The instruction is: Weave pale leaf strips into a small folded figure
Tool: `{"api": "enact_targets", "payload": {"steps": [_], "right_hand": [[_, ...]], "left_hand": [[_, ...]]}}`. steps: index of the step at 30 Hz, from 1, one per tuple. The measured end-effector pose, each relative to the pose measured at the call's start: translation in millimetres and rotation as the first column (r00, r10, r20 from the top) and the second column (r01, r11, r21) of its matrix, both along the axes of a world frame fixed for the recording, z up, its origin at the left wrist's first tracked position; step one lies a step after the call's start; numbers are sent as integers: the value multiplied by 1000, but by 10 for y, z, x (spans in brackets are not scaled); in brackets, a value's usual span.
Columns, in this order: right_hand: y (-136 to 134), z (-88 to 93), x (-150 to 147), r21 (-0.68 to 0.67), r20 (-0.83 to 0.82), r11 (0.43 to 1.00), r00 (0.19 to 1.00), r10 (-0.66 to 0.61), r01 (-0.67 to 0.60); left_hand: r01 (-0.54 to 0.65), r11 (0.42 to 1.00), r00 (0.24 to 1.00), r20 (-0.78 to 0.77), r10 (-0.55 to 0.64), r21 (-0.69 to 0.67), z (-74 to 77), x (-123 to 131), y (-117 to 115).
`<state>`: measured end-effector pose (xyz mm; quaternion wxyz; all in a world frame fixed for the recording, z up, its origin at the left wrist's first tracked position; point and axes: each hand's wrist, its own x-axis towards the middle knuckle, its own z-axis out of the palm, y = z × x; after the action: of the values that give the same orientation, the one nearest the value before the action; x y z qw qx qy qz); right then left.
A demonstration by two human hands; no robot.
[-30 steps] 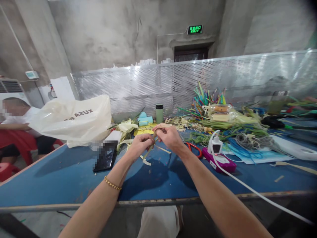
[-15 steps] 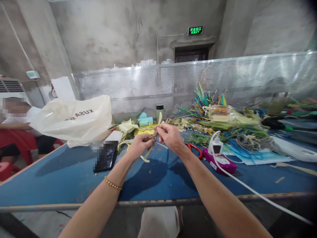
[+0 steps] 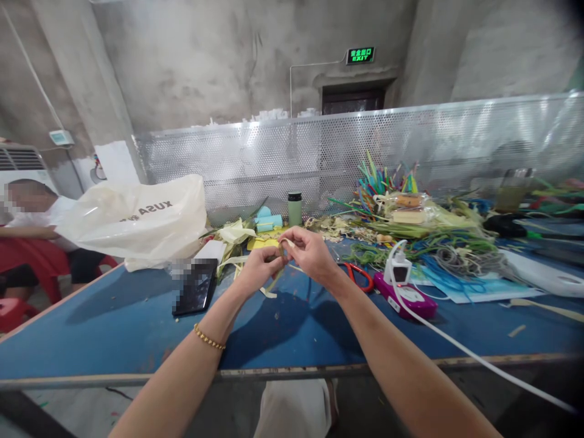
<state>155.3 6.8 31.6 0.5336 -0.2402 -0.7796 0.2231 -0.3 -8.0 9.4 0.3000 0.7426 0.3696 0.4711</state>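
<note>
My left hand (image 3: 261, 267) and my right hand (image 3: 310, 250) meet over the middle of the blue table (image 3: 191, 340). Between their closed fingertips is a pale, straw-like husk strip (image 3: 289, 243), partly hidden by the fingers. My left thumb and fingers pinch its lower part; my right fingers grip it higher up. A loose strip end (image 3: 269, 293) hangs below the hands. Red-handled scissors (image 3: 360, 277) lie just right of my right wrist. Behind the hands stands a green bottle (image 3: 294, 210) with a dark lid.
A white plastic bag (image 3: 137, 219) and a black phone (image 3: 197, 289) lie left. To the right are a purple power strip (image 3: 406, 298) with a white cable, tangled cords (image 3: 460, 252) and colourful stems (image 3: 383, 179). Another person (image 3: 41, 213) sits far left. A perforated metal screen (image 3: 246, 164) runs behind.
The upper end of the strip, upright before, is now folded down at my right fingers. My right hand has curled over it, while my left hand stays almost in place.
</note>
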Motion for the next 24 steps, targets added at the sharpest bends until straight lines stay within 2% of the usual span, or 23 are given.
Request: {"api": "enact_targets", "payload": {"steps": [3,7,10,13,16,24], "right_hand": [[26,-43,-11,32,28,999,999,33,-34],[0,-45,-26,-1,17,998,997,71,-71],[-47,-15,-25,-27,-18,994,994,103,-104],[-87,15,-12,-25,-38,990,989,140,-141],[-110,36,11,18,6,992,993,121,-121],[-108,48,87,74,84,995,995,57,-63]], "left_hand": [[-52,999,998,37,52,-1,-20,-10,35],[-129,989,969,202,142,-77,-18,1,45],[-76,987,945,305,117,-143,3,6,16],[38,981,928,371,37,-191,16,-11,-9],[139,961,913,408,-30,-240,21,-32,-18],[190,934,909,413,-51,-304,38,-46,-26]]}}
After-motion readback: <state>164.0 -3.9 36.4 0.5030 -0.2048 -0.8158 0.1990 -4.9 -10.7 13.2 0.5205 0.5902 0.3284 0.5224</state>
